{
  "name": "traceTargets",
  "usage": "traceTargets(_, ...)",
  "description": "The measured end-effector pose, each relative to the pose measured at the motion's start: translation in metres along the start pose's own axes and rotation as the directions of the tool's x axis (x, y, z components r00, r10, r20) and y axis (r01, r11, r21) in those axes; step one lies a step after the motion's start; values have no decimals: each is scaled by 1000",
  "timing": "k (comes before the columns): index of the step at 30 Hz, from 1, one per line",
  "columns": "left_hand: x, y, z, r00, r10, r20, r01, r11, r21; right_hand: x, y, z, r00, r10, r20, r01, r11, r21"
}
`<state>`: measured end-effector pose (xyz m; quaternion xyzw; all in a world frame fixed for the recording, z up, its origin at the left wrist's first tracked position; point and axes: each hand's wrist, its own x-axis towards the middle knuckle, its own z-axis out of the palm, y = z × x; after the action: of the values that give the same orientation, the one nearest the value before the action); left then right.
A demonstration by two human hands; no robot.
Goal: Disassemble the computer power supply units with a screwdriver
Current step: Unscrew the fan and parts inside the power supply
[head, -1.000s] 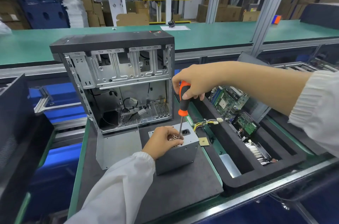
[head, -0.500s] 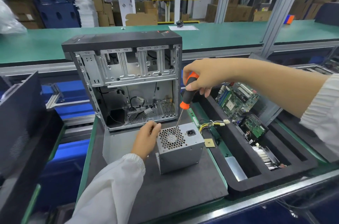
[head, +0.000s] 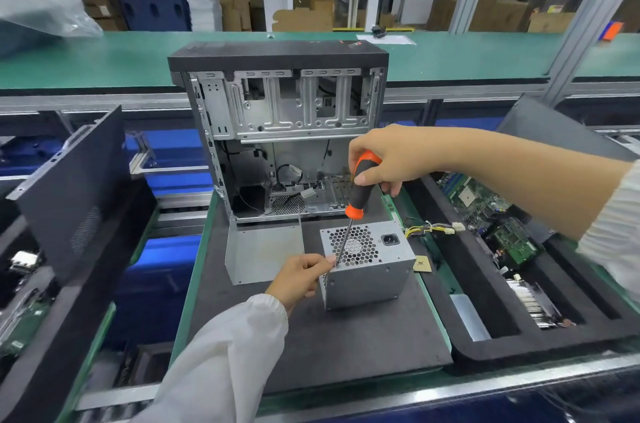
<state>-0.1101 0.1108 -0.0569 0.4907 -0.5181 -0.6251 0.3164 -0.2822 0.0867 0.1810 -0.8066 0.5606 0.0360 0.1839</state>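
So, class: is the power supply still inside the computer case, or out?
Out: the power supply sits on the mat in front of the open case.

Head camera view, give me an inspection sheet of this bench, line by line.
Surface: dark foam mat on a green bench.
Job's things: grey power supply unit on the mat; screwdriver tip at its near-left top corner.
Clutter: open computer case behind; loose metal panel; circuit boards in a black tray.
Grippers: right hand grips the screwdriver handle; left hand steadies the unit's corner.
Cables: yellow and black wire bundle right of the unit.
Surroundings: cardboard boxes beyond the far bench.
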Motion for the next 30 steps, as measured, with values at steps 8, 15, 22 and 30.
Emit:
traceTargets(8, -4, -1, 2, 994, 12, -107, -23, 994, -103, 2, -3, 1, 1000, -14, -22, 14, 1000, -5)
traceTargets(15, -1, 2, -1, 996, 1, -90, -2, 1000, -7, 1, -1, 3, 1000, -1, -16, 1, 1000, -18)
traceTargets(22, -4, 6, 0, 997, -28, -72, 26, 999, -27, 0, -1, 3, 1000, 8, -13, -8, 1000, -13)
traceTargets(30, -4, 2, 2, 997, -39, -68, 33, 995, -96, 1, -1, 3, 1000, 1, -11, -2, 999, -44)
